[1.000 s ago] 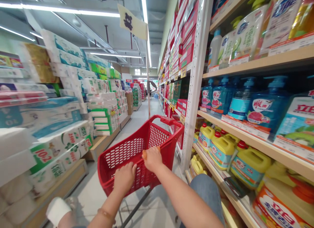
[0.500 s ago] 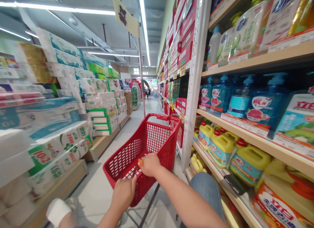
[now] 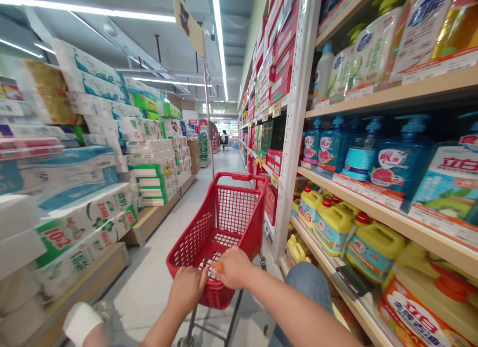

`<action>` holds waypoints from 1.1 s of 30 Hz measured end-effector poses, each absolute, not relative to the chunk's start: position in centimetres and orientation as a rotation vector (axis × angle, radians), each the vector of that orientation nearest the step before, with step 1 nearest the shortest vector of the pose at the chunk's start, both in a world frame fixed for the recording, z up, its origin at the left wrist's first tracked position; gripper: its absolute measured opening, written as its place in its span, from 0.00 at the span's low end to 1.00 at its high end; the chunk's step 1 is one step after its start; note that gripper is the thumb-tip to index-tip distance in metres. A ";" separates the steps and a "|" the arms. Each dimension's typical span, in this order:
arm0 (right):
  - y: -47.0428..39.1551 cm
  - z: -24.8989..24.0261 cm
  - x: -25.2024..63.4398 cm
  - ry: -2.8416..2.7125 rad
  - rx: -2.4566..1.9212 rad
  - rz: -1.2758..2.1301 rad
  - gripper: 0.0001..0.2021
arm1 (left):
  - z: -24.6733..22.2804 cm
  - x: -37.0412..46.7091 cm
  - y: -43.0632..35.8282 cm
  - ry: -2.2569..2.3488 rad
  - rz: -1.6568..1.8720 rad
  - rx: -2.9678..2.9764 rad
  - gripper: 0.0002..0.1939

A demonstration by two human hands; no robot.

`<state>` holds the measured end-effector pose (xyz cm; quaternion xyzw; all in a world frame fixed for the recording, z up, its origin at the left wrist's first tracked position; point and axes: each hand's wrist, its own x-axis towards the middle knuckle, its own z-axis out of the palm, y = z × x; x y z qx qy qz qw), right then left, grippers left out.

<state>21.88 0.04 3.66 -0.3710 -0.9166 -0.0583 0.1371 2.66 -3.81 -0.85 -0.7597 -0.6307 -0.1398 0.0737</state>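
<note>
A small red plastic shopping cart (image 3: 239,207) with perforated walls stands before me in the aisle, and no goods show in its basket. My left hand (image 3: 187,286) is closed over the cart's near rim, thumb toward the basket. Close beside it, my right hand (image 3: 236,270) is closed at the same rim, farther right. A small orange thing (image 3: 218,267) shows at the right hand's fingers; its kind I cannot make out. A thin pole (image 3: 208,118) with a cream bear flag (image 3: 189,23) rises at the cart's far left corner.
Shelves on the right carry blue pump bottles (image 3: 394,155) and yellow detergent jugs (image 3: 373,245). A white shelf post (image 3: 289,138) stands near the cart's right side. Paper packs (image 3: 85,227) are stacked on low wooden platforms along the left. Someone (image 3: 224,137) is far down the aisle.
The cart has swung to point straighter along the aisle, its far end shifting left and its near end right. My hands have come closer together, still on the rim.
</note>
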 end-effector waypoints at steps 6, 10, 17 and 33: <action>1.2 4.3 24.1 -2.436 -1.395 -0.174 0.18 | -0.2 1.9 -3.0 -1.883 -0.463 -2.224 0.31; -1.6 2.9 23.3 -2.537 -1.309 -0.211 0.17 | -0.2 3.5 -2.8 -1.936 -0.327 -2.197 0.34; -0.8 2.3 27.0 -2.459 -1.202 -0.126 0.15 | 0.9 3.9 -2.6 -1.780 -0.330 -2.470 0.35; 1.5 0.2 28.5 -2.202 -1.490 -0.155 0.17 | 0.3 7.2 -2.5 -1.652 -0.588 -2.432 0.26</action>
